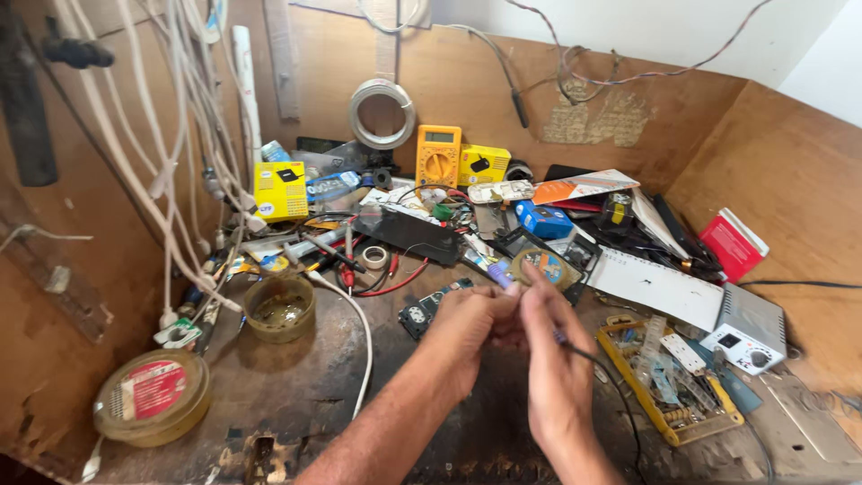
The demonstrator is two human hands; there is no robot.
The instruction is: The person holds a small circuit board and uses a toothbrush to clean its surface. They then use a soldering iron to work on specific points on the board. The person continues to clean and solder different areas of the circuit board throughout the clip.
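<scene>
Bare dark benchtop (296,386) open front left, between round tin (153,397) and left hand (467,332). Small brown pot (280,308) and white cable (364,346) edge that patch. Behind hands: dense clutter, black board (409,233), probes, tape roll (374,257); no clear path to yellow multimeter (438,155). Right of right hand (552,359): yellow parts tray (669,382), white station (750,328), thin black lead (611,382) crossing. Hanging white cables (171,135) block left wall. Space above hands free.
</scene>
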